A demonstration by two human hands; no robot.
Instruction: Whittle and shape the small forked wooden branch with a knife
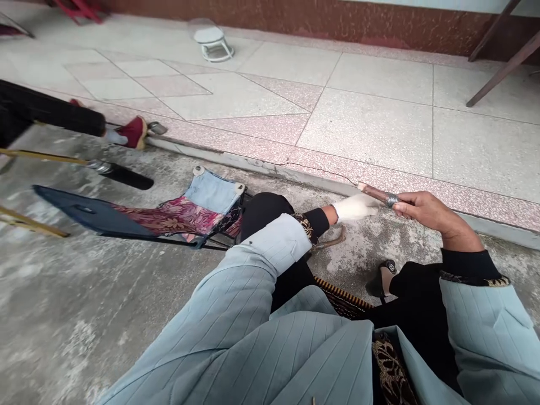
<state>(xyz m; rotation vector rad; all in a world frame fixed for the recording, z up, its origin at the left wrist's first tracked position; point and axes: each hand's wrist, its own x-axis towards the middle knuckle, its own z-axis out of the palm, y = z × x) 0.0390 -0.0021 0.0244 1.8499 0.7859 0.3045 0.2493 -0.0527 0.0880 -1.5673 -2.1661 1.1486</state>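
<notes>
Our jacket (312, 360) is nearest; our right hand (422, 209) grips the stick (373, 192) by one end, likely for control; whether our left hand (355, 208), near the stick, is closed, we cannot tell.

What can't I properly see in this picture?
In the head view:
Left hand: its gloved grip is blurred, so whether it touches the brown stick is unclear.
The brown stick's near end: hidden inside the right hand.
Emblem on the black shoe: too small to read.
Other person's leg: their body is cut off by the left edge.
</notes>
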